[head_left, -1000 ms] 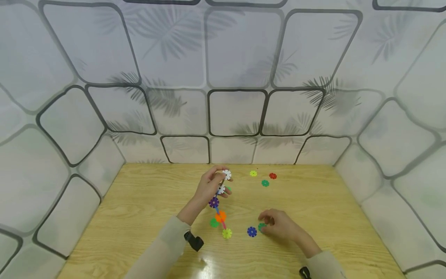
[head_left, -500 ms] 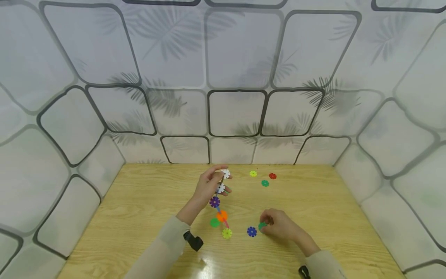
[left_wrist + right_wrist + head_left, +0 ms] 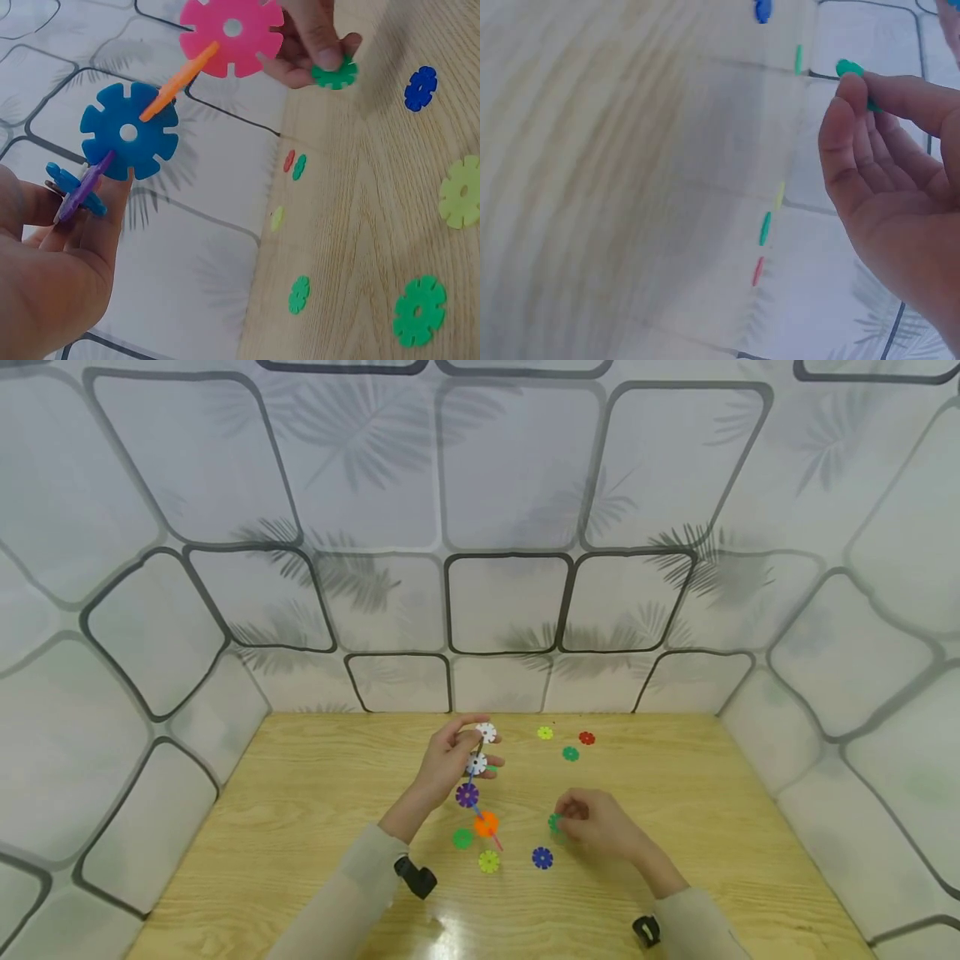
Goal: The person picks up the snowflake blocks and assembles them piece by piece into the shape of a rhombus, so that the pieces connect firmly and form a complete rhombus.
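Linked discs hung pinched in the left grip, a green disc in the right grip, the counter's far edge beyond.

Pale walls with kinda funky rounded outlines and leaf prints box in a light wood-grain table that's got a shiny glare spot.
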The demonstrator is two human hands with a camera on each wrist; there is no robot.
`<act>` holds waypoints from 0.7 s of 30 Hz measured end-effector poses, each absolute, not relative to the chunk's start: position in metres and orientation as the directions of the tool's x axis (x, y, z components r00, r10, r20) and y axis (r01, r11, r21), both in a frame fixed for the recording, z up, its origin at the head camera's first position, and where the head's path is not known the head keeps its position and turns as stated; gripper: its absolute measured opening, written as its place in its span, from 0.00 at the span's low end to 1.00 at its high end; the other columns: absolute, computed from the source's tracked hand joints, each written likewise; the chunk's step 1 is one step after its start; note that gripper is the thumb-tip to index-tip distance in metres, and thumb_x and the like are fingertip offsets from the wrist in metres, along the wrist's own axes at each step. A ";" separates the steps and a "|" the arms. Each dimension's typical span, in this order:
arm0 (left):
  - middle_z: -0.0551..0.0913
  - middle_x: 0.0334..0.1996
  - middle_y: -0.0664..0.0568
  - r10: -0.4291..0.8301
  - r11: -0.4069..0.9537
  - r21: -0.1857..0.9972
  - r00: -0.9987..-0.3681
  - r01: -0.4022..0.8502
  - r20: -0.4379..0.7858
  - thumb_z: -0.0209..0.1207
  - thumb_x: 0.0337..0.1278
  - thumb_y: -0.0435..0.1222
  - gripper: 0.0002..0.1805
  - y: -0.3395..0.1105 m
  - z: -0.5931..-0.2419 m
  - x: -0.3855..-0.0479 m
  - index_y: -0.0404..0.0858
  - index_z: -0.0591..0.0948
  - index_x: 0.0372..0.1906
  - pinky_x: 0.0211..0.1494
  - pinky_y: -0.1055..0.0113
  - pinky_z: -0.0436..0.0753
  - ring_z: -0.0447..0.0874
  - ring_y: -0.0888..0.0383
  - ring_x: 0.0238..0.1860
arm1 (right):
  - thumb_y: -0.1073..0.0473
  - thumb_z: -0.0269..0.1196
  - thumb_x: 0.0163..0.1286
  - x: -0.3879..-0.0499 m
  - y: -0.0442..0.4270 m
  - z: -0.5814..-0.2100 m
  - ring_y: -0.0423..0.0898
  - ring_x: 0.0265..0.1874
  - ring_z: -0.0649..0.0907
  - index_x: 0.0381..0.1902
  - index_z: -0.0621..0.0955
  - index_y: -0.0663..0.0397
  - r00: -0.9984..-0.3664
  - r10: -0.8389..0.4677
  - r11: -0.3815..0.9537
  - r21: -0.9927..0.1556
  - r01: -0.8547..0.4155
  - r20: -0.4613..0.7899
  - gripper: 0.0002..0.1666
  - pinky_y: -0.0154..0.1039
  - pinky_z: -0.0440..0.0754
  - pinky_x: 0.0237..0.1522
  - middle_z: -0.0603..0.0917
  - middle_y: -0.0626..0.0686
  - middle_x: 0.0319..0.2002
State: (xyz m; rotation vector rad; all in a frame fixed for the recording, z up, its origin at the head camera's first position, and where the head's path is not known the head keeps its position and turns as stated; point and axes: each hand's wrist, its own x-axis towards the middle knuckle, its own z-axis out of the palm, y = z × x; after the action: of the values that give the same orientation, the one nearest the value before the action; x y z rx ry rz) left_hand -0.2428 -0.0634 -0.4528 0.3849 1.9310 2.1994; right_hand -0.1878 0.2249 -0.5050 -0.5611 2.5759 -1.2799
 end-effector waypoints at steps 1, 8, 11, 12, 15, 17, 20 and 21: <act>0.88 0.54 0.36 0.301 -0.132 0.991 -0.951 0.030 0.068 0.46 0.84 0.33 0.19 -0.063 -0.452 -0.243 0.41 0.76 0.70 0.43 0.53 0.94 0.95 0.50 0.40 | 0.62 0.65 0.74 -0.189 0.223 -0.504 0.40 0.30 0.83 0.45 0.83 0.59 -0.910 -0.414 0.530 -0.814 -0.237 -0.005 0.06 0.33 0.85 0.31 0.86 0.52 0.35; 0.89 0.53 0.33 0.246 -0.142 0.989 -0.966 0.043 0.078 0.46 0.83 0.31 0.18 -0.059 -0.452 -0.243 0.35 0.77 0.68 0.44 0.59 0.94 0.95 0.47 0.42 | 0.61 0.66 0.77 -0.198 0.207 -0.497 0.51 0.30 0.88 0.43 0.82 0.56 -0.944 -0.304 0.443 -0.857 -0.262 0.132 0.05 0.39 0.90 0.34 0.87 0.58 0.35; 0.89 0.53 0.33 0.229 -0.143 0.989 -0.972 0.028 0.061 0.47 0.82 0.30 0.18 -0.059 -0.451 -0.243 0.36 0.78 0.67 0.46 0.56 0.93 0.95 0.49 0.41 | 0.57 0.66 0.77 -0.202 0.199 -0.492 0.44 0.28 0.87 0.43 0.82 0.54 -0.951 -0.252 0.440 -0.854 -0.276 0.178 0.06 0.34 0.87 0.32 0.86 0.52 0.33; 0.89 0.53 0.34 0.226 -0.139 0.990 -0.972 0.026 0.057 0.47 0.82 0.30 0.18 -0.058 -0.451 -0.243 0.36 0.78 0.67 0.47 0.55 0.93 0.95 0.49 0.41 | 0.57 0.66 0.78 -0.203 0.196 -0.491 0.41 0.27 0.86 0.43 0.82 0.53 -0.952 -0.237 0.437 -0.854 -0.282 0.193 0.06 0.33 0.86 0.31 0.86 0.50 0.32; 0.89 0.52 0.34 0.225 -0.126 0.992 -0.973 0.029 0.057 0.48 0.82 0.31 0.18 -0.058 -0.452 -0.243 0.36 0.78 0.66 0.50 0.47 0.92 0.95 0.45 0.42 | 0.56 0.67 0.77 -0.204 0.187 -0.486 0.37 0.26 0.84 0.43 0.83 0.53 -0.948 -0.211 0.410 -0.859 -0.306 0.237 0.07 0.32 0.84 0.29 0.85 0.49 0.32; 0.90 0.52 0.34 0.227 -0.116 0.993 -0.972 0.034 0.060 0.48 0.82 0.31 0.18 -0.058 -0.453 -0.243 0.37 0.78 0.67 0.52 0.44 0.90 0.94 0.39 0.44 | 0.57 0.67 0.77 -0.204 0.182 -0.483 0.38 0.26 0.84 0.43 0.83 0.53 -0.944 -0.200 0.388 -0.863 -0.323 0.263 0.06 0.32 0.84 0.28 0.85 0.51 0.32; 0.90 0.52 0.35 0.231 -0.111 0.993 -0.971 0.035 0.060 0.48 0.82 0.31 0.18 -0.058 -0.453 -0.243 0.38 0.79 0.67 0.52 0.43 0.90 0.92 0.34 0.47 | 0.59 0.67 0.76 -0.205 0.176 -0.479 0.41 0.25 0.85 0.42 0.82 0.54 -0.936 -0.192 0.371 -0.861 -0.347 0.294 0.05 0.33 0.84 0.27 0.86 0.56 0.32; 0.90 0.52 0.35 0.232 -0.108 0.993 -0.971 0.038 0.062 0.48 0.82 0.31 0.18 -0.058 -0.453 -0.243 0.38 0.79 0.67 0.52 0.44 0.91 0.92 0.34 0.46 | 0.59 0.67 0.76 -0.205 0.175 -0.478 0.41 0.25 0.85 0.42 0.82 0.53 -0.934 -0.191 0.369 -0.860 -0.352 0.300 0.04 0.33 0.84 0.27 0.86 0.57 0.33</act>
State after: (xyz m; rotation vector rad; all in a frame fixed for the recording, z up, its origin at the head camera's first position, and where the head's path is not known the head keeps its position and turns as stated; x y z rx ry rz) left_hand -0.2433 -0.0578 -0.4529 0.3063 2.0044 2.2243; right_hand -0.2053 0.1749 -0.4784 -0.5442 2.7199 -1.7720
